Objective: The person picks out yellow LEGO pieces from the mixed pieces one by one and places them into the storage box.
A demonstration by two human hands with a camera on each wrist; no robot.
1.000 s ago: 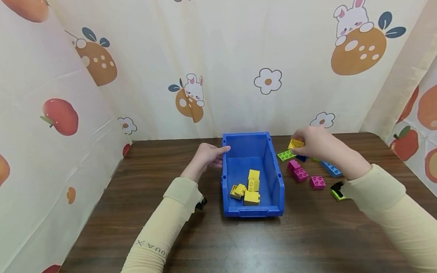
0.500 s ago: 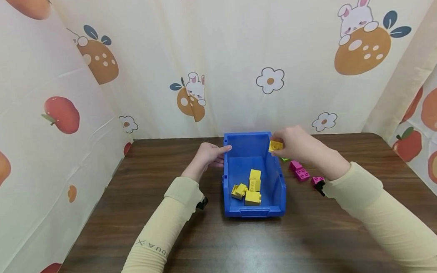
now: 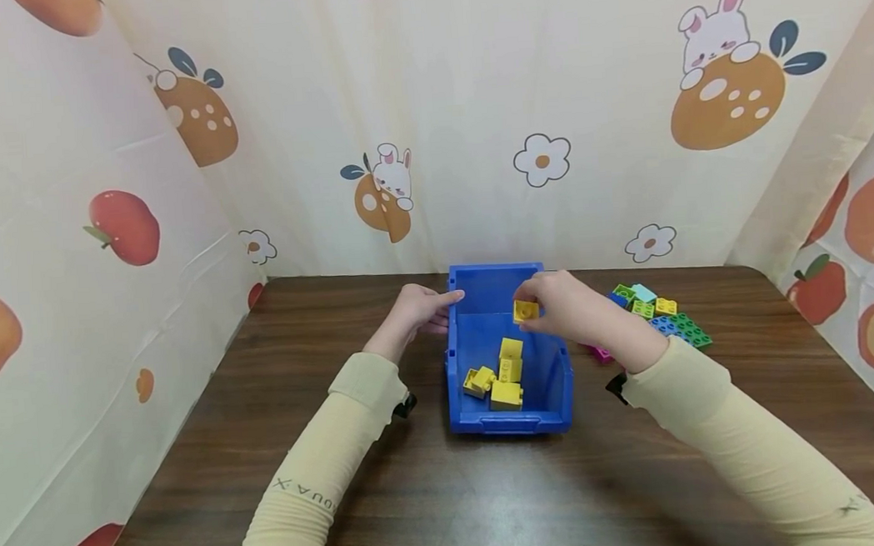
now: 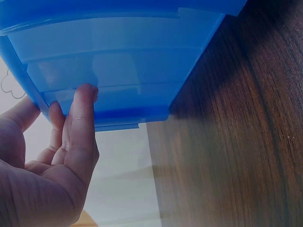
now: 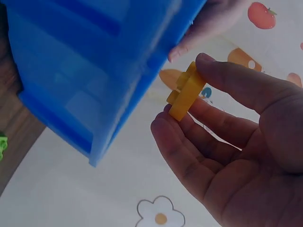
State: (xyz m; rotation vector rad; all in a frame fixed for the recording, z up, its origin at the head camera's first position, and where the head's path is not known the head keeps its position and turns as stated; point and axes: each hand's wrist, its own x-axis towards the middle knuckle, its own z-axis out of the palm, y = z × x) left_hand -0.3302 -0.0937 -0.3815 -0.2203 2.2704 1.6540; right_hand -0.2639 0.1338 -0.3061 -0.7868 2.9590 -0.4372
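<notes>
A blue plastic bin (image 3: 512, 424) stands on the table with several yellow toy bricks (image 3: 506, 396) inside, near its low front. My left hand (image 3: 418, 309) grips the bin's left wall: the thumb lies over the rim, and in the left wrist view the fingers (image 4: 81, 125) press on the outer side. Over the bin's right half, my right hand (image 3: 568, 307) pinches a yellow building brick (image 3: 525, 311) between thumb and fingertips. The right wrist view shows this brick (image 5: 187, 92) edge-on, its studs turned toward the bin.
Right of the bin lie loose bricks: a dark green one (image 3: 690, 329), a yellow one (image 3: 666, 306), a pale blue one (image 3: 644, 293) and others, partly behind my right forearm. A printed curtain (image 3: 463, 204) closes off the back and sides of the wooden table (image 3: 391, 510).
My right hand has carried the yellow brick leftward from the loose bricks to above the bin, uncovering the bricks at the right. My left hand has stayed on the bin.
</notes>
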